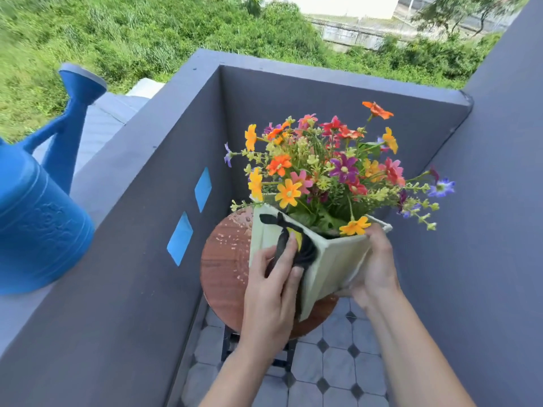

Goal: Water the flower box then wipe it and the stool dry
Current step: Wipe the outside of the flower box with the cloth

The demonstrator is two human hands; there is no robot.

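A pale green flower box (332,268) full of orange, pink, red and purple flowers (332,168) is tilted toward me over a round brown wooden stool (223,271). My right hand (376,268) grips the box's right end at the rim. A black and yellow cloth (296,245) lies against the box's left face, with my left hand (273,289) pressing it there. Water drops speckle the stool's left part. The blue watering can (41,218) stands on the wall top at the far left.
Dark grey balcony walls (141,230) close in the corner on the left, back and right. Two blue tape patches (180,237) stick to the left wall. The floor (338,371) below has grey tiles. Grass and shrubs lie beyond the wall.
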